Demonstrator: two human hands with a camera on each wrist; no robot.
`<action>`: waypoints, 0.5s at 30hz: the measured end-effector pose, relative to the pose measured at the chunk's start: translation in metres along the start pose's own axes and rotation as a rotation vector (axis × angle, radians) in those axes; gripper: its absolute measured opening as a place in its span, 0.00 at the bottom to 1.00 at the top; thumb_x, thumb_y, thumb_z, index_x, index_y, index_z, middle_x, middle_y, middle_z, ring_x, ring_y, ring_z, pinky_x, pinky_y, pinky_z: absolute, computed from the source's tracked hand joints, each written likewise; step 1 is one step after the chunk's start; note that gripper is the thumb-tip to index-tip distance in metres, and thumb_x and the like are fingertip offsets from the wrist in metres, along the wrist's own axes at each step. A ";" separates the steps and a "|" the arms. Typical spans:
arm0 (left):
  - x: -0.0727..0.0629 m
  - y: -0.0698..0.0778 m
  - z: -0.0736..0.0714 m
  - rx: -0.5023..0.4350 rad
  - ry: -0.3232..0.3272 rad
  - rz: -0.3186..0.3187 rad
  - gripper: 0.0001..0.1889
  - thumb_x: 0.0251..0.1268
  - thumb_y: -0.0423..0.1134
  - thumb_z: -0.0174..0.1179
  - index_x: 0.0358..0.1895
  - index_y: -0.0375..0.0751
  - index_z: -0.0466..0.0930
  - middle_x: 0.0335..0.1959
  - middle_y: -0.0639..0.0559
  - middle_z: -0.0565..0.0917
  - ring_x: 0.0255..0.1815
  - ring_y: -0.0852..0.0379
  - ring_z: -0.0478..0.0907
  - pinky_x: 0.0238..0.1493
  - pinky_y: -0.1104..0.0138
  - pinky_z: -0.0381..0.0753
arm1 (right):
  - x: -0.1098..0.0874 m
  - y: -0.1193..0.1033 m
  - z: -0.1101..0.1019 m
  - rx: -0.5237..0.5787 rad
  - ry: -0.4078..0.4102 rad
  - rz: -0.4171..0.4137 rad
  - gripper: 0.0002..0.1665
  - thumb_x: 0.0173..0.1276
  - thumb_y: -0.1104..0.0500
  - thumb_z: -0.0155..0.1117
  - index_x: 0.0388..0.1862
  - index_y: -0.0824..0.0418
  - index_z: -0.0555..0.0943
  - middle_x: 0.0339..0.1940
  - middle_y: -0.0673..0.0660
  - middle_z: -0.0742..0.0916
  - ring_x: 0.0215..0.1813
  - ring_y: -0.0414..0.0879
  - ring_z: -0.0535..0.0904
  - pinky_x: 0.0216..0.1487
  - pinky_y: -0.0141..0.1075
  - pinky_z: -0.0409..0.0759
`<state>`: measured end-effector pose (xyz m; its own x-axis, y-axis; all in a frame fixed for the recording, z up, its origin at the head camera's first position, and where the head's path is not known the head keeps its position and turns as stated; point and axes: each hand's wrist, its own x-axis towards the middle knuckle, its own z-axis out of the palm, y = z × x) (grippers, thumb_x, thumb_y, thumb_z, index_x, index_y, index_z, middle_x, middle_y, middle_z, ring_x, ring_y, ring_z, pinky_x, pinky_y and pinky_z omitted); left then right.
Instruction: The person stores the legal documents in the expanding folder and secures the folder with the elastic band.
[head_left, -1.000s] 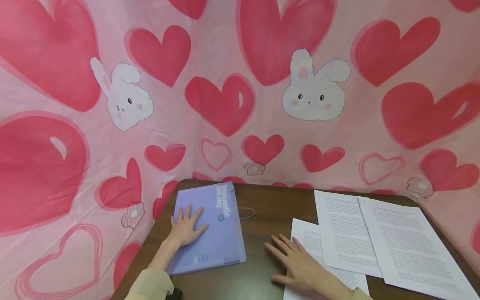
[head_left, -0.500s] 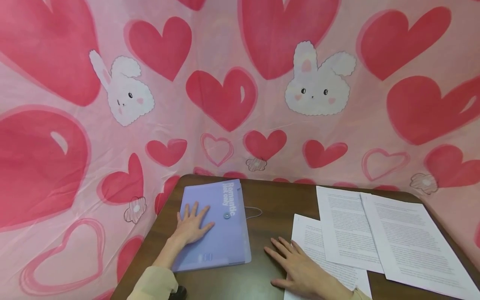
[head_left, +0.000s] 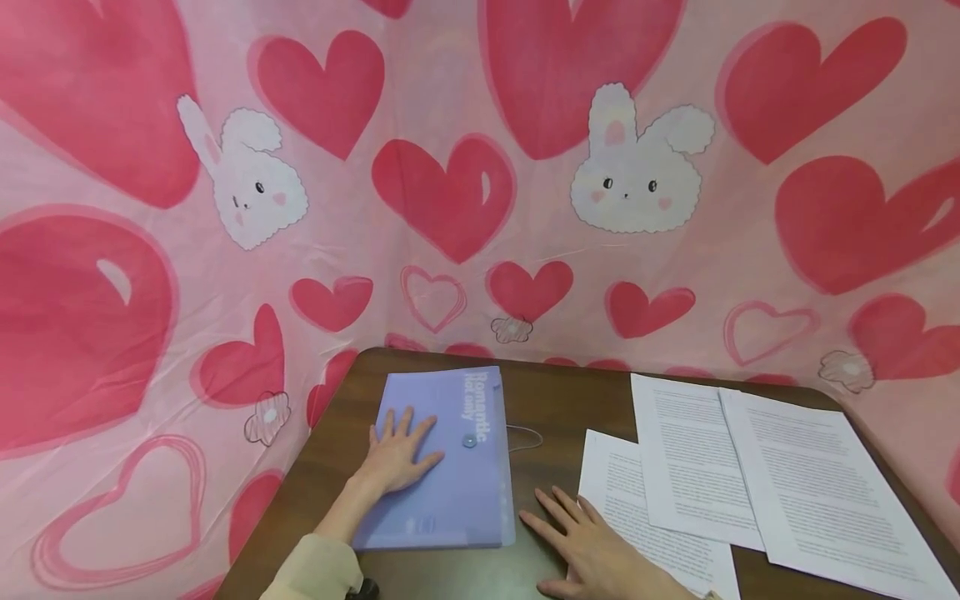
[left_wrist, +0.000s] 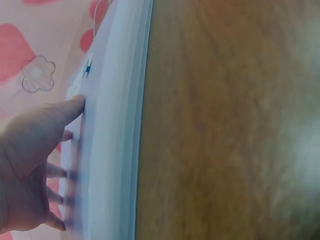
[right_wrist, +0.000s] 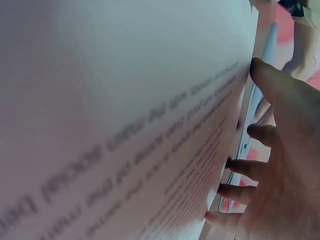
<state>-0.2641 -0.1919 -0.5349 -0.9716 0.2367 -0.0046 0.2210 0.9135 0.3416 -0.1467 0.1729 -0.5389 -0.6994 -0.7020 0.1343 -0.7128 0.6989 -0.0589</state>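
Note:
A purple expanding file folder (head_left: 450, 500) lies on the dark wooden table, with white lettering, a round button and a loose elastic cord (head_left: 528, 437) at its right side. My left hand (head_left: 397, 458) rests on the folder's cover, fingers spread. The left wrist view shows the folder's layered edge (left_wrist: 120, 130) beside that hand. My right hand (head_left: 588, 546) lies with fingers spread over the left edge of a printed sheet (head_left: 660, 550), its fingertips reaching past the paper toward the folder. Close up, the right wrist view shows the sheet's printed lines (right_wrist: 165, 115) next to the fingers.
Two more printed stacks, a middle one (head_left: 697, 467) and a right one (head_left: 832, 492), overlap at the table's right side. Brown tabletop (head_left: 570, 400) shows between folder and papers. A pink heart-patterned cloth (head_left: 450, 100) hangs behind the table.
My left hand has slid the folder to the right across the table, and the folder now sits straighter. My right hand has shifted slightly left and nearer; the papers lie as before.

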 end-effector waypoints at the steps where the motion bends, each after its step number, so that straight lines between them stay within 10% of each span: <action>1: 0.000 0.002 0.001 0.004 0.002 0.005 0.38 0.77 0.61 0.64 0.83 0.48 0.72 0.87 0.26 0.61 0.88 0.15 0.49 0.78 0.15 0.48 | -0.001 0.000 0.000 -0.006 0.002 -0.002 0.50 0.74 0.20 0.59 0.86 0.44 0.70 0.83 0.61 0.78 0.79 0.66 0.77 0.65 0.65 0.85; 15: -0.002 0.018 0.009 0.029 -0.015 0.041 0.38 0.78 0.64 0.63 0.83 0.49 0.71 0.88 0.28 0.61 0.88 0.17 0.49 0.79 0.17 0.49 | -0.013 0.000 0.004 -0.079 0.017 -0.038 0.46 0.79 0.21 0.53 0.84 0.45 0.73 0.82 0.59 0.79 0.77 0.65 0.80 0.65 0.61 0.86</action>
<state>-0.2576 -0.1728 -0.5367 -0.9602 0.2791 -0.0057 0.2633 0.9120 0.3144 -0.1376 0.1811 -0.5444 -0.6703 -0.7264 0.1514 -0.7321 0.6807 0.0245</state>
